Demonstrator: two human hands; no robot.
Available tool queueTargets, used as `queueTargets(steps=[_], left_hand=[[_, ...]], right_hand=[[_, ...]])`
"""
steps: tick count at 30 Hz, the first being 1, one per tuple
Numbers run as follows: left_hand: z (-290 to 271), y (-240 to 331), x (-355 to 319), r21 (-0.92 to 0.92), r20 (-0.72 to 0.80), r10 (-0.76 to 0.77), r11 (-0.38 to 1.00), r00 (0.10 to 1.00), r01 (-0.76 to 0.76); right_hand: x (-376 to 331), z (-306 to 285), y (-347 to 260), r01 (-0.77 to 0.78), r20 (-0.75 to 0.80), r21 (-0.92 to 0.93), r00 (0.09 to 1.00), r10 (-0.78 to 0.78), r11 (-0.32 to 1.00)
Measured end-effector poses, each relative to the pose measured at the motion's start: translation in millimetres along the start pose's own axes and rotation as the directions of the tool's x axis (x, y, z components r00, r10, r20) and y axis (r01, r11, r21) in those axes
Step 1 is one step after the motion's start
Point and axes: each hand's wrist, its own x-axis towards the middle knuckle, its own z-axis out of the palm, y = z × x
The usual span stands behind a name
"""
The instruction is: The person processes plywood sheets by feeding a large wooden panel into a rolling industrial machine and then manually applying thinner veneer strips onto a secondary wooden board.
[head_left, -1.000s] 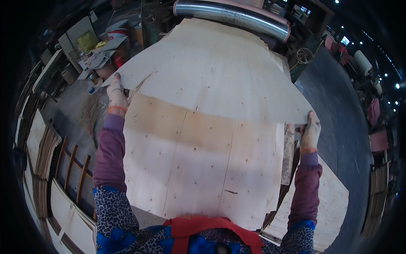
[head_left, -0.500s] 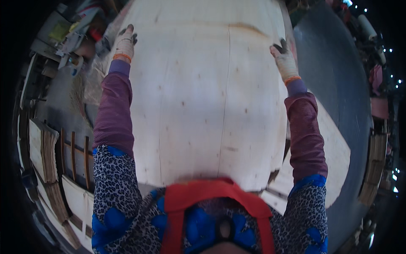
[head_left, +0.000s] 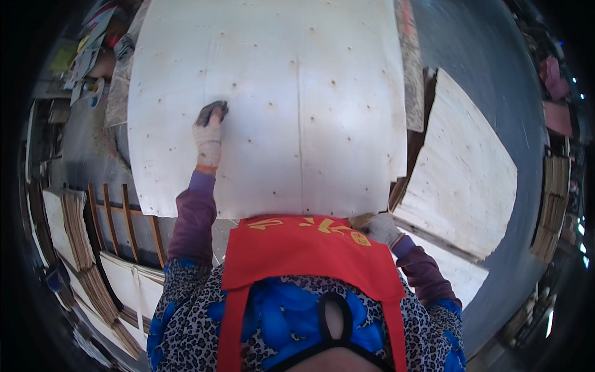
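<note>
A pale wood veneer sheet (head_left: 266, 124) with small dark knots and a lengthwise line lies flat in front of me. On its left half rests my left hand (head_left: 211, 127), in a whitish knit glove with dark fingers. Those fingers are curled together; whatever is inside them, if anything, is hidden. My right hand (head_left: 383, 229), gloved too, is down by the sheet's near right corner, beside my red apron (head_left: 310, 254). Its fingers are partly hidden at a small brownish patch, so I cannot tell their grip.
Right of the veneer stand lower pale sheets (head_left: 462, 167) with ragged edges. A wooden slatted frame (head_left: 127, 223) and stacked boards (head_left: 68, 217) are on the left. Another stack (head_left: 551, 204) stands far right on the grey floor (head_left: 489, 93). Assorted clutter (head_left: 93, 56) fills the far left.
Both hands were far out at the sheet's left and right edges. My left hand has come nearer and inward; my right hand has drawn back to my apron. The veneer now lies flatter.
</note>
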Motion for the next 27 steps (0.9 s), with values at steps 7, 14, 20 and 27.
queueTargets(steps=[7,14,20,27], left_hand=[[3,16,-116,-0.037,0.047,-0.178,0.983,0.983,0.179],[-19,25,-184,0.072,0.008,-0.28,0.958,0.96,0.278],[-47,18,-217,0.127,-0.162,-0.3,0.938,0.94,0.322],[-86,-1,-248,-0.037,-0.203,-0.696,0.709,0.689,0.705]], right_hand=[[-15,55,43,-0.226,-0.399,0.798,0.496,0.771,0.559],[0,76,57,0.238,-0.379,0.925,0.549,0.745,0.295],[-31,20,35,0.274,-0.245,0.961,0.748,0.617,0.049],[-80,-87,-34,0.398,-0.288,0.912,0.793,0.536,-0.1]])
